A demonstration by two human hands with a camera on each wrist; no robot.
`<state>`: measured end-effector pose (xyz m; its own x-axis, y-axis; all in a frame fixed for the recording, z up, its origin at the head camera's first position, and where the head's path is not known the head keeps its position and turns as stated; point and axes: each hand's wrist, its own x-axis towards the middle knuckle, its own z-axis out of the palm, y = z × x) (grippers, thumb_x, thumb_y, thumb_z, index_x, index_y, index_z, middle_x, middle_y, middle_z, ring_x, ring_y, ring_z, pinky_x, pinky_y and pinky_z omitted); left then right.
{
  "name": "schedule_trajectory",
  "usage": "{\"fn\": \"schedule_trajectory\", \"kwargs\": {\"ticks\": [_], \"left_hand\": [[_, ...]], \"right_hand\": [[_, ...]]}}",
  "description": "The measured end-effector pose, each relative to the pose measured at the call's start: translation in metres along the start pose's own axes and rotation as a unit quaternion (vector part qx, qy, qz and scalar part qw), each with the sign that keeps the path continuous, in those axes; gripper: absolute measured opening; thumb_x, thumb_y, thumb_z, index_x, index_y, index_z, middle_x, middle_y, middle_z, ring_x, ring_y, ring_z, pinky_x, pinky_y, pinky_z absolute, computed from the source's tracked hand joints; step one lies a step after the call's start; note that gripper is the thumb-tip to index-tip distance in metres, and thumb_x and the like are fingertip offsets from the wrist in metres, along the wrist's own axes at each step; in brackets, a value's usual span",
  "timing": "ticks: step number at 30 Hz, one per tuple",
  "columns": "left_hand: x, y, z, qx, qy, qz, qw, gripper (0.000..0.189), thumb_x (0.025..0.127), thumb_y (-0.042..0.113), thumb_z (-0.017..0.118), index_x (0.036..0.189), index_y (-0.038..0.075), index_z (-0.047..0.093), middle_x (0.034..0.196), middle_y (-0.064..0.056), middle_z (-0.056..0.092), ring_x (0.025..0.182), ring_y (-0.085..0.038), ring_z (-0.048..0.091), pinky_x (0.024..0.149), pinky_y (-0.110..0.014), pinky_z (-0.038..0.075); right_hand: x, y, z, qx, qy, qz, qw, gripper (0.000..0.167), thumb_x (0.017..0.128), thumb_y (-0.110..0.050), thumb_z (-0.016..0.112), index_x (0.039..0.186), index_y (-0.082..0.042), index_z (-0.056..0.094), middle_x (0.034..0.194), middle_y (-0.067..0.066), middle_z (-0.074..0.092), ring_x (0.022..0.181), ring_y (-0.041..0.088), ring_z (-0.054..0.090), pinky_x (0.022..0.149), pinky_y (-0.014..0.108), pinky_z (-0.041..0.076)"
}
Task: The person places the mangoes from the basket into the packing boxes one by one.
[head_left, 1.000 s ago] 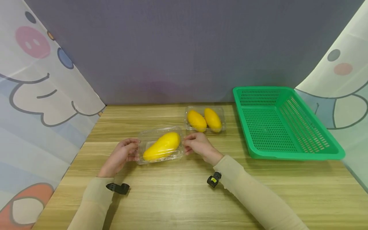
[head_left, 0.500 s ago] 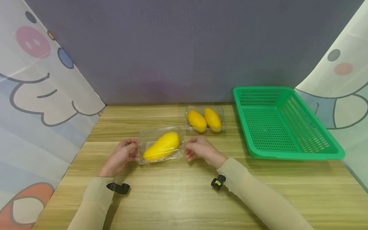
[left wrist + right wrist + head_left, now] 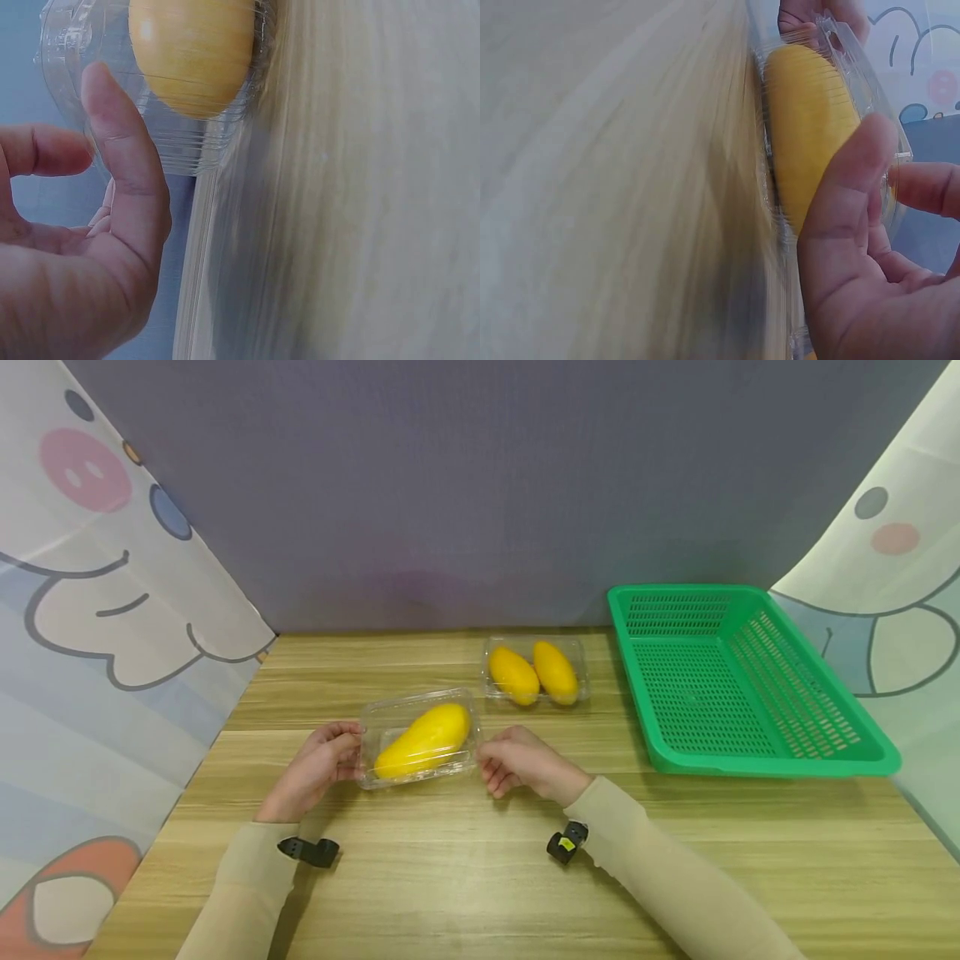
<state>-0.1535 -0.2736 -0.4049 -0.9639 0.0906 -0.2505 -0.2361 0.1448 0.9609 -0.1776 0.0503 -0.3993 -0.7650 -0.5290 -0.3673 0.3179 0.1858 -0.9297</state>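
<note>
A clear plastic clamshell box (image 3: pixel 386 722) with one large yellow mango (image 3: pixel 423 743) inside lies on the wooden table. At its left end, my left hand (image 3: pixel 318 768) pinches the rim between thumb and forefinger. My right hand (image 3: pixel 528 764) is at the opposite end, near the front corner. In the right wrist view its thumb and forefinger (image 3: pixel 930 187) meet at the box's rim, while the other fingers curl below. The mango (image 3: pixel 195 52) also shows through the plastic in the left wrist view. Whether the lid is fully fastened cannot be seen.
Behind, a second clear box (image 3: pixel 580 652) holds two smaller yellow mangoes (image 3: pixel 513 675). A green plastic basket (image 3: pixel 772 767) stands at the right of the table (image 3: pixel 450 877). A grey panel (image 3: pixel 480 502) rises along the back edge, with printed cloth on both sides.
My right hand has slipped off the box's right end, moved slightly toward me, and come back against the rim lower down. My left hand and the box have hardly moved.
</note>
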Motion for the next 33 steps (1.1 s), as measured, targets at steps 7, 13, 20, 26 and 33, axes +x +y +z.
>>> {"fn": "schedule_trajectory", "kwargs": {"ticks": [7,13,20,26,33], "left_hand": [[-0.001,0.001,-0.001,0.001,-0.003,0.003,1.0000,0.044,0.108,0.016,0.044,0.139,-0.014,0.034,0.099,-0.010,0.053,0.076,-0.013,0.056,0.072,-0.031,0.058],[-0.002,0.004,0.001,0.000,0.004,0.004,1.0000,0.044,0.108,0.018,0.044,0.139,-0.012,0.035,0.099,-0.011,0.053,0.077,-0.013,0.055,0.075,-0.032,0.058],[-0.009,0.006,0.003,0.012,-0.003,-0.003,0.9999,0.047,0.105,0.014,0.045,0.143,-0.010,0.029,0.087,-0.009,0.055,0.072,-0.020,0.060,0.075,-0.034,0.058],[-0.017,0.007,0.005,0.024,-0.025,-0.015,0.9993,0.053,0.100,0.009,0.046,0.146,-0.007,0.027,0.092,-0.016,0.058,0.077,-0.022,0.062,0.076,-0.035,0.058],[-0.020,0.007,0.009,0.033,-0.028,-0.019,0.9989,0.058,0.097,0.009,0.052,0.146,-0.003,0.024,0.091,-0.015,0.057,0.074,-0.022,0.058,0.071,-0.035,0.057]], "right_hand": [[0.001,0.001,0.005,-0.010,0.025,-0.003,0.9996,0.016,0.092,-0.008,0.057,0.084,0.006,0.060,0.067,0.005,0.059,0.051,0.012,0.055,0.051,0.023,0.052],[0.001,0.001,0.008,-0.001,0.054,-0.011,0.9985,0.015,0.089,-0.005,0.056,0.086,0.008,0.060,0.067,0.005,0.059,0.051,0.012,0.054,0.052,0.024,0.052],[0.003,0.002,0.013,0.020,0.082,-0.015,0.9963,0.014,0.090,-0.003,0.055,0.089,0.009,0.061,0.067,0.006,0.059,0.052,0.013,0.056,0.052,0.025,0.053],[0.006,0.001,0.015,0.027,0.101,-0.017,0.9944,0.015,0.090,-0.003,0.054,0.088,0.009,0.062,0.068,0.006,0.060,0.052,0.014,0.057,0.053,0.026,0.054],[0.009,-0.001,0.015,0.022,0.105,-0.023,0.9940,0.016,0.090,-0.004,0.054,0.088,0.009,0.062,0.069,0.006,0.060,0.054,0.015,0.057,0.054,0.026,0.054]]}}
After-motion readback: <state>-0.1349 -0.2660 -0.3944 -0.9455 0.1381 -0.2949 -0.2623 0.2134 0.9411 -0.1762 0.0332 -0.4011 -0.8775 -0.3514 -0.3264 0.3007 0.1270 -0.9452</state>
